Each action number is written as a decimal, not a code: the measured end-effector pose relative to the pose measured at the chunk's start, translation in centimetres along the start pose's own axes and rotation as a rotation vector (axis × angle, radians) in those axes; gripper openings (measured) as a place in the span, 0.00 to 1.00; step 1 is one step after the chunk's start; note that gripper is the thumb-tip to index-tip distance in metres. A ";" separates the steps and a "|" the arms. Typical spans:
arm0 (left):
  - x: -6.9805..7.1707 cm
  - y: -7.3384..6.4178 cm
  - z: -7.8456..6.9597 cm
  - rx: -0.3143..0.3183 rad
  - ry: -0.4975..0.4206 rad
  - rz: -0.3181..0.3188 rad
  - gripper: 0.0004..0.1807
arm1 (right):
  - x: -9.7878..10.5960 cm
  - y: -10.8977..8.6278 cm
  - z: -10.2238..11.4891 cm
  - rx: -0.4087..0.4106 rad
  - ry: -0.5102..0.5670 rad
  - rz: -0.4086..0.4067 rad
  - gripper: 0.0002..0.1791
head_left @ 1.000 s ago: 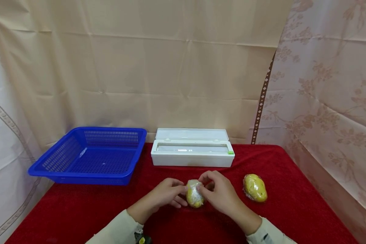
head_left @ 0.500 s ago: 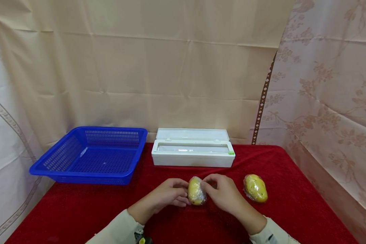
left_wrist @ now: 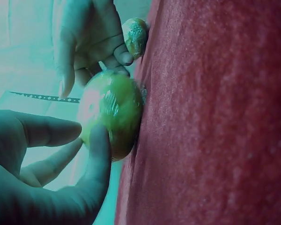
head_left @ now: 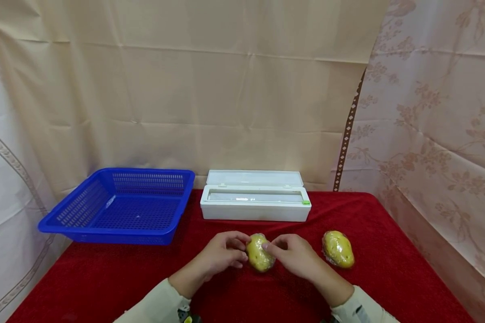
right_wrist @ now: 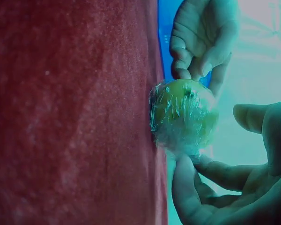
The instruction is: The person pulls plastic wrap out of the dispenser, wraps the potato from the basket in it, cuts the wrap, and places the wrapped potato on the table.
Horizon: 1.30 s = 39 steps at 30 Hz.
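Observation:
A potato (head_left: 260, 252) wrapped in cling film sits on the red cloth between both hands. My left hand (head_left: 224, 253) holds it from the left, fingertips against its side. From the right, my right hand (head_left: 295, 253) holds it too, with one fingertip over its upper face in the head view. In the right wrist view, two fingertips of the right hand (right_wrist: 239, 173) meet at the gathered film on the potato (right_wrist: 185, 112). The left wrist view shows a thumb and fingers of the left hand (left_wrist: 51, 164) at the potato (left_wrist: 114, 110). Its underside is hidden.
A second wrapped potato (head_left: 338, 249) lies to the right of the hands. Behind them stands a white cling film dispenser (head_left: 254, 213) with its lid up. A blue plastic basket (head_left: 117, 237) is at the back left. Curtains (head_left: 226, 89) hang behind the table.
The potato has been turned between the hands: its whitish bunched film faced up earlier, and smoother yellow skin shows now. Both hands have shifted slightly around it. Everything else stays in place.

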<state>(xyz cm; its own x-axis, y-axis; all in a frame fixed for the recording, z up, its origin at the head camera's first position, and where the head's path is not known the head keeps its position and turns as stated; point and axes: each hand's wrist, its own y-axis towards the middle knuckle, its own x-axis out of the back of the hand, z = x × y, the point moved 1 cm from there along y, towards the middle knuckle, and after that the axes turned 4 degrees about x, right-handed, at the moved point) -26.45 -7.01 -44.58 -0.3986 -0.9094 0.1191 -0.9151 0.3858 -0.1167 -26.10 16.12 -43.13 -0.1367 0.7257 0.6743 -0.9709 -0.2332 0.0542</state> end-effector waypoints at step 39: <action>-5.0 0.9 -1.9 0.050 -0.099 0.108 0.23 | 6.9 -1.7 -1.7 -0.086 0.216 -0.001 0.33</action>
<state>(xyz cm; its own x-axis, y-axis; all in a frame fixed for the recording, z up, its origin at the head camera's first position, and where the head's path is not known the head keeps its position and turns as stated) -25.41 -1.76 -43.38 -0.4841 -0.8750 0.0055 -0.8623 0.4760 -0.1730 -25.71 22.59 -39.80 -0.1658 0.8496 0.5007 -0.9829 -0.1834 -0.0143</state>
